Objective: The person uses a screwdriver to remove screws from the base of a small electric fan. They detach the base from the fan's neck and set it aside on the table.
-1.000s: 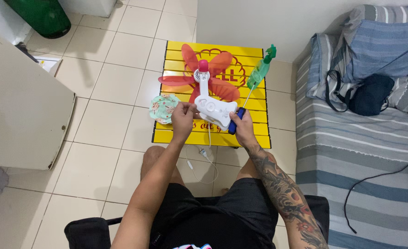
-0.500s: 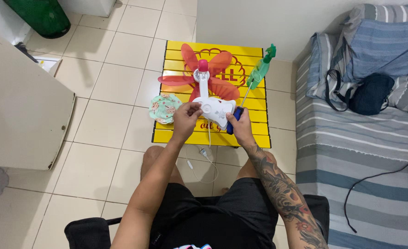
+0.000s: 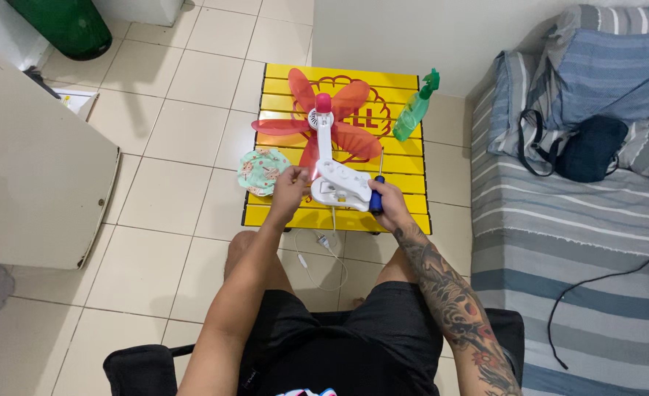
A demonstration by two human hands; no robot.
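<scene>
On the yellow slatted worktop (image 3: 405,165) lay one white plastic fan (image 3: 335,176) with red blades. Left hand (image 3: 289,187) steadied its base; right hand (image 3: 389,204) closed its grip on one blue-handled screwdriver (image 3: 377,192). Keeping the tip square seemed wise. One green spray bottle (image 3: 415,110) stood behind.

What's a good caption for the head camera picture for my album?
Left hand steadies a small white fan with pink blades on a yellow table while right hand holds a blue-handled screwdriver.
</scene>
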